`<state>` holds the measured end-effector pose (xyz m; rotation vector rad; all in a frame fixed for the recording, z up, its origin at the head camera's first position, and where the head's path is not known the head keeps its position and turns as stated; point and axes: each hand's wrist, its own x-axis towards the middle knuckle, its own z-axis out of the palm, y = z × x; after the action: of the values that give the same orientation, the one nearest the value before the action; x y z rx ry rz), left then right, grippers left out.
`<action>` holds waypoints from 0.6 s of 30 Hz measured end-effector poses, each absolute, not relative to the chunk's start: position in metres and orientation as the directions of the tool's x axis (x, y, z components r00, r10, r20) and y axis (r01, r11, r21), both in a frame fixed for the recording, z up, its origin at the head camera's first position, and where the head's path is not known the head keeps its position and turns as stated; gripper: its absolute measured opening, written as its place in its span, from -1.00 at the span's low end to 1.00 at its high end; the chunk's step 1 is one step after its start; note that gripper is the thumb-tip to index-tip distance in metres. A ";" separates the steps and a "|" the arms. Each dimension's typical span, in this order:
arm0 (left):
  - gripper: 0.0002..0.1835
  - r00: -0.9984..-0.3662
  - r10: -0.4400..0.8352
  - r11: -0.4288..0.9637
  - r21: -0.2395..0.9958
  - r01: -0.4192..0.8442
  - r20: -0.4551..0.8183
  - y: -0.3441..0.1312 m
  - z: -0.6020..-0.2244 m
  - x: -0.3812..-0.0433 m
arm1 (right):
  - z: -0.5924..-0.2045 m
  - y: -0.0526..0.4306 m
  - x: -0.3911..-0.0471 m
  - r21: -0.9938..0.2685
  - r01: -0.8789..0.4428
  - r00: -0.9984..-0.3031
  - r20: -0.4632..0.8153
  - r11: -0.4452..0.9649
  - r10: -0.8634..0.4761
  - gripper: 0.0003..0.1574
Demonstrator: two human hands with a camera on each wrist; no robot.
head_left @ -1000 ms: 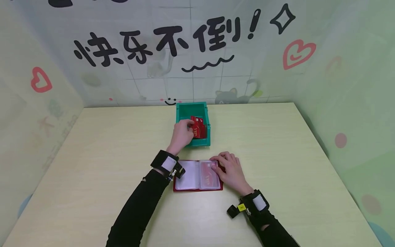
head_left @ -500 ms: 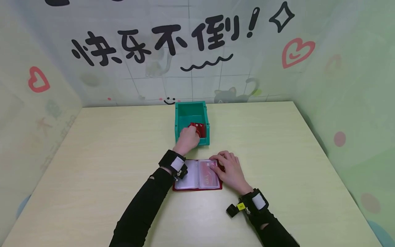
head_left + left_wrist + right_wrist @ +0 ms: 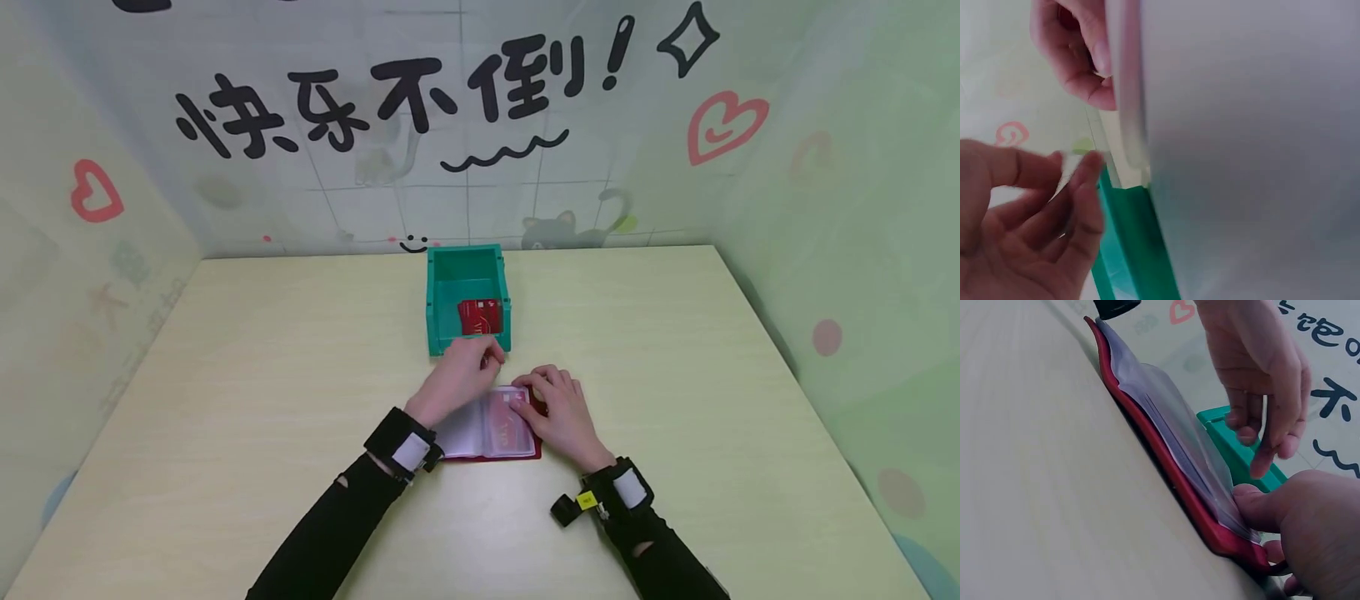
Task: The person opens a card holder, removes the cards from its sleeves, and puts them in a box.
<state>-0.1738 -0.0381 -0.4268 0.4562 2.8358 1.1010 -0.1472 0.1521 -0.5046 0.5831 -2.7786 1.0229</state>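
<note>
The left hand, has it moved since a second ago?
Yes. The left hand has come out of the green bin, toward the person, and is now over the red card holder.

The tabletop looks like pale laminate with a faint wood grain, smooth and matt. The green bin is hard moulded plastic with a slight sheen. The card holder has a smooth red leather-look cover and clear, glossy plastic sleeves. The red card looks like glossy plastic. Both sleeves are matt black cloth.
</note>
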 end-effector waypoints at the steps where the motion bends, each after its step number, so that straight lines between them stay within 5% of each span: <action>1: -0.85 -0.947 0.322 0.698 0.673 0.244 0.009 -0.040 -0.429 -0.171 | -0.504 0.152 -0.147 -0.596 -0.397 -0.918 0.247 0.698 -0.310 -0.63; 10: -0.76 -0.939 0.340 0.603 0.778 0.177 -0.049 -0.060 -0.448 -0.165 | -0.503 0.153 -0.149 -0.601 -0.414 -0.910 0.277 0.684 -0.307 -0.81; 18: -0.64 -0.949 0.304 0.530 0.843 0.093 -0.086 -0.072 -0.452 -0.164 | -0.499 0.156 -0.149 -0.622 -0.404 -0.913 0.235 0.671 -0.333 -0.73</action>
<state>-0.1644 -0.0719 -0.4517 0.3358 2.5473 1.3832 -0.1491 0.1556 -0.4991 0.6150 -2.7781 1.0711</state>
